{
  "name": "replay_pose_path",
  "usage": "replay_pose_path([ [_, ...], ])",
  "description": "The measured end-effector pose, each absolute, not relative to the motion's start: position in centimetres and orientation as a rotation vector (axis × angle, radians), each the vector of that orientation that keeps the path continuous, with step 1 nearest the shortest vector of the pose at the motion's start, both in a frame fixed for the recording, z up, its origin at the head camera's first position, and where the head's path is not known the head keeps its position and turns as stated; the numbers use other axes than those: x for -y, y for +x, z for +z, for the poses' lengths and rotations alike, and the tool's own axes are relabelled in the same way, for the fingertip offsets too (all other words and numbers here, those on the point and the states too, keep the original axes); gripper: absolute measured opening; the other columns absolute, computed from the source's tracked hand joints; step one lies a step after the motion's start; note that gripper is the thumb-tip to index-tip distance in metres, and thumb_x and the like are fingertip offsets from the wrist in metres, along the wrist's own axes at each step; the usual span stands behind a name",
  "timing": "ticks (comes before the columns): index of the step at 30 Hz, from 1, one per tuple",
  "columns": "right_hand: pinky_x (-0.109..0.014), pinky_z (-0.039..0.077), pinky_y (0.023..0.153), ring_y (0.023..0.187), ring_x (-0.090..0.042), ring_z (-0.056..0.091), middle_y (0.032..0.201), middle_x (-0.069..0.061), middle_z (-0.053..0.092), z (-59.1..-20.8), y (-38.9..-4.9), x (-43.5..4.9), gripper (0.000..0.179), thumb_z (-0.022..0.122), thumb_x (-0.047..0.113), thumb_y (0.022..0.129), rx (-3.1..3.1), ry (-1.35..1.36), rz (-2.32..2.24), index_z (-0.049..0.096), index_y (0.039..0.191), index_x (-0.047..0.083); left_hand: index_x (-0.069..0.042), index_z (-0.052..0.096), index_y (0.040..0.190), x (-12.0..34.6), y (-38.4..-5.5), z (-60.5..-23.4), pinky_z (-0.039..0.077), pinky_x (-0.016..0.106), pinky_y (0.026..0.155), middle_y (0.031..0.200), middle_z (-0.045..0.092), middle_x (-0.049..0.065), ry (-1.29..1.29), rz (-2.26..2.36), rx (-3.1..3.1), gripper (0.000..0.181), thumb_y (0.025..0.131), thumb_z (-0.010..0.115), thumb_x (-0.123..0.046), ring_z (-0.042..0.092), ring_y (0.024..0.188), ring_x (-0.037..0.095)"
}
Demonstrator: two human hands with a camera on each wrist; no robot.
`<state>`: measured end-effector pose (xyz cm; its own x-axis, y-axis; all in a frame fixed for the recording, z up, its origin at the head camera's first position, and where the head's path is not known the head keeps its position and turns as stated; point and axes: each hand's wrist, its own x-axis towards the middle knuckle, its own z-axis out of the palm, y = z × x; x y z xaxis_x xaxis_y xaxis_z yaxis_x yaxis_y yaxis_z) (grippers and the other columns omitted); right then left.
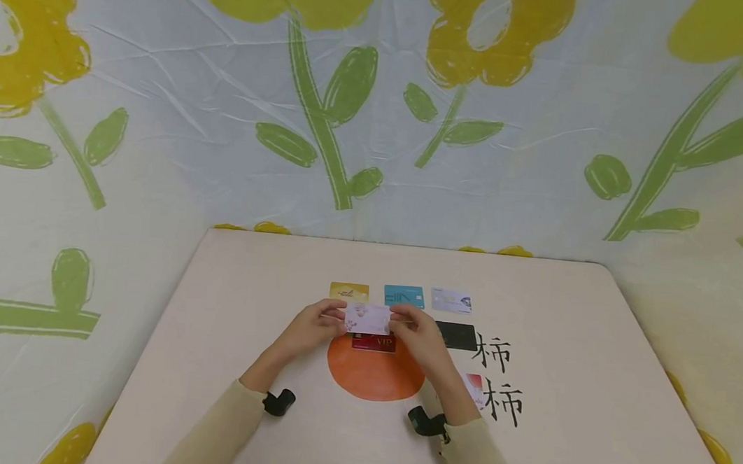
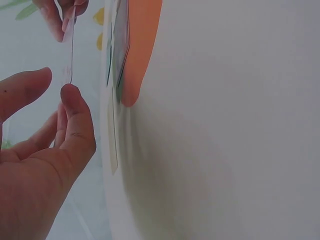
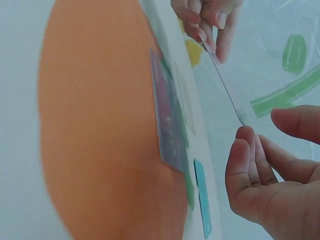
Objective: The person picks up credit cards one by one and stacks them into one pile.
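A pale pink-and-white card [image 1: 367,319] with a floral print is held up between both hands above the table. My left hand [image 1: 313,327] grips its left end, and my right hand [image 1: 418,336] has the other end. Seen edge-on in the left wrist view, the thin card [image 2: 71,50] runs from the left fingertips up to the right hand [image 2: 62,17]. In the right wrist view the card [image 3: 223,82] slants between the two hands. Below it in the head view lies a red VIP card [image 1: 374,343], its upper part hidden.
Along the back lie a gold card [image 1: 349,291], a blue card [image 1: 404,294] and a silvery-white card [image 1: 452,301]. A black card [image 1: 458,336] and a red-and-white card [image 1: 475,386] lie by the right arm. The pale tabletop [image 1: 250,268] bears an orange persimmon print [image 1: 373,379] and black characters.
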<state>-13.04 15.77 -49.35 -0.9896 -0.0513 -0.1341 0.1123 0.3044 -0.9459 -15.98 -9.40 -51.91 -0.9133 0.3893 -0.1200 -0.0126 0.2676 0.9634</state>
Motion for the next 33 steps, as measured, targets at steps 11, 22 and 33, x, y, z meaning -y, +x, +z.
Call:
replay_pose_path([
  [11,-0.043,0.052,0.094,0.103,-0.028,0.06,0.112,-0.008,0.065,-50.6,-12.1,-16.9,0.03,0.065,0.014,0.097,-2.432,0.117,-1.698,0.065,0.126,0.006,0.001,0.056,0.133,8.3,-15.6,-52.6,0.054,0.035,0.089,0.11,0.065,0.006,0.394,1.6,-2.221,0.045,0.092,0.071,-0.01,0.066,0.101,0.022],
  [22,-0.043,0.053,0.092,0.102,-0.027,0.06,0.111,-0.009,0.065,-51.4,-12.0,-17.4,0.03,0.063,0.013,0.099,-2.357,0.108,-1.702,0.065,0.127,0.004,0.002,0.058,0.13,7.9,-15.7,-53.3,0.054,0.036,0.089,0.108,0.066,0.006,0.391,1.514,-2.244,0.04,0.094,0.069,-0.012,0.065,0.098,0.021],
  [33,-0.047,0.051,0.094,0.106,-0.03,0.059,0.121,-0.011,0.065,-51.4,-11.9,-17.4,0.03,0.06,0.017,0.101,-2.358,0.096,-1.659,0.065,0.128,0.005,0.001,0.061,0.128,7.4,-15.6,-52.7,0.053,0.037,0.088,0.103,0.066,0.002,0.353,1.41,-2.306,0.038,0.094,0.068,-0.014,0.063,0.095,0.019],
])
